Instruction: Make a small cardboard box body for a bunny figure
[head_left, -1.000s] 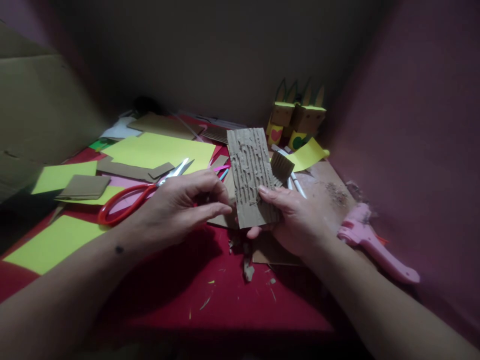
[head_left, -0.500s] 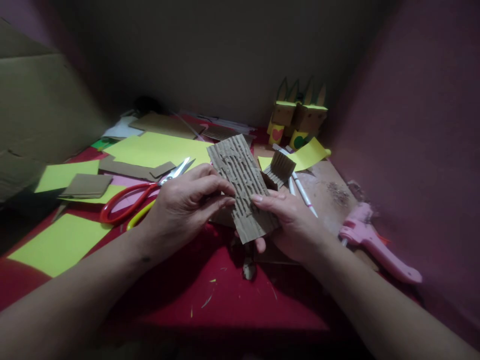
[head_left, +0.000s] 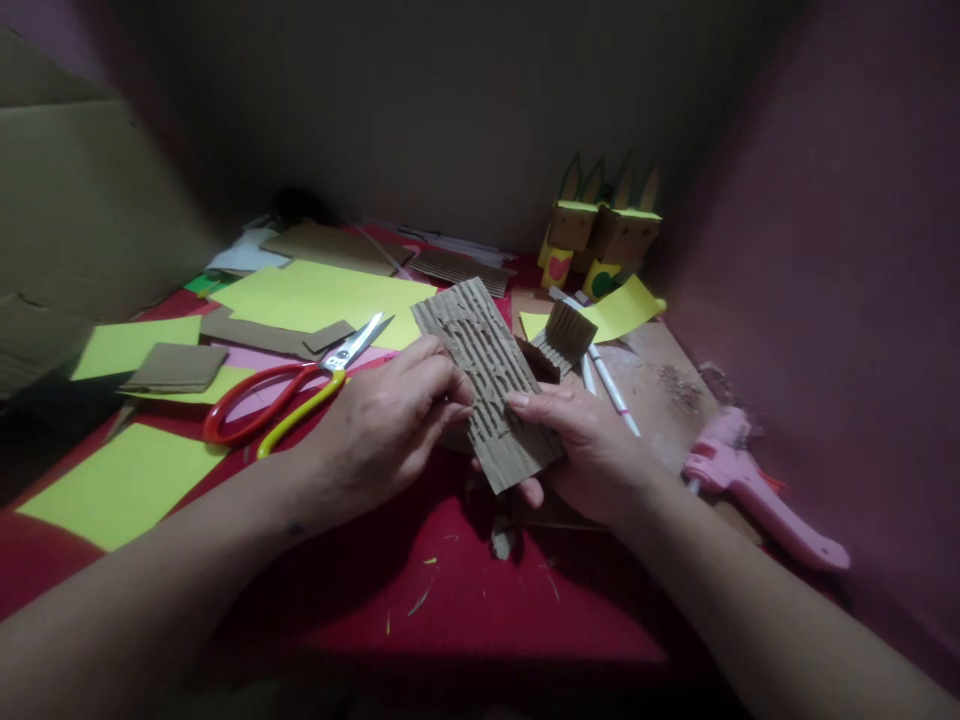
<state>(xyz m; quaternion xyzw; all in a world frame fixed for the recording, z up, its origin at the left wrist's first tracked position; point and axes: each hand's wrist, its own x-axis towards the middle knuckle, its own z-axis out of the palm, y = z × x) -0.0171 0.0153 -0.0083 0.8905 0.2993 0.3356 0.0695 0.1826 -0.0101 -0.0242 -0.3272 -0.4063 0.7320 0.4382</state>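
Red cloth-like covering (head_left: 480,610) spreads beneath the work, torn scraps near its front. Above it, the right hand (head_left: 581,440) grips a tilted rectangular piece of ridged brown cardboard (head_left: 491,395), thumb on top; the left hand (head_left: 397,415) pinches at its left edge. Left lie red-and-yellow-handled scissors (head_left: 300,390); right, a pink glue gun (head_left: 742,480). Yellow paper sheets (head_left: 322,295) lie beyond.

I counted three ridged brown cardboard pieces (head_left: 499,385), one pair of red-and-yellow-handled metal scissors (head_left: 340,361) and one pink plastic glue gun (head_left: 739,475). I also made out two yellow-edged brown cardboard boxes (head_left: 574,229) and four pointed brown sticks (head_left: 649,190).
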